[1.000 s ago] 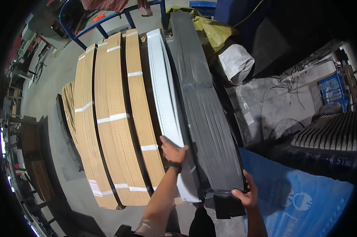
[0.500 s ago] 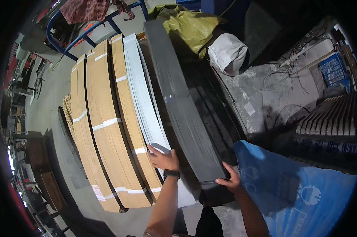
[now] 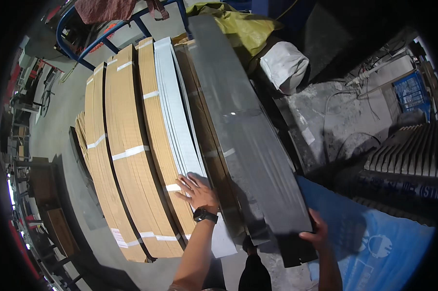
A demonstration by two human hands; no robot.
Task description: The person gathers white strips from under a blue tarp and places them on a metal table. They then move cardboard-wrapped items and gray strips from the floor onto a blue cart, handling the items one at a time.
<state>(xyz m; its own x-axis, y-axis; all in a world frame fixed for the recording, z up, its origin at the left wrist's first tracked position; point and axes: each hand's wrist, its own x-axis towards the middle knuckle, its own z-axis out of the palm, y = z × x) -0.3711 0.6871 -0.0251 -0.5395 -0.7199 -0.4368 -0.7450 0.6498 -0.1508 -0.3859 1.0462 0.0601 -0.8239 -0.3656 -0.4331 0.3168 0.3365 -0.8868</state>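
Observation:
My left hand (image 3: 198,195) lies with its fingers spread on the near part of a stack of white sheets (image 3: 174,102), its fingertips reaching the brown cardboard bundle beside it. A watch sits on that wrist. At the near right end of a long dark grey bundle (image 3: 250,131), which looks wrapped in film, my right hand (image 3: 317,232) grips the corner, thumb toward the near face and fingers along the right side. The grey bundle tilts to the right. Between it and the white sheets a strapped brown bundle (image 3: 207,131) now shows.
Strapped cardboard bundles (image 3: 127,140) stand to the left. A blue rail (image 3: 76,56) is behind them. A yellow sheet (image 3: 233,29) and a white sack (image 3: 284,65) lie at the back. To the right are a blue plastic sheet (image 3: 369,237) and ribbed grey pieces (image 3: 403,150).
The near end of the dark grey bundle has swung right with my right hand, widening the gap beside the white sheets. My left hand has shifted slightly and its fingers have spread.

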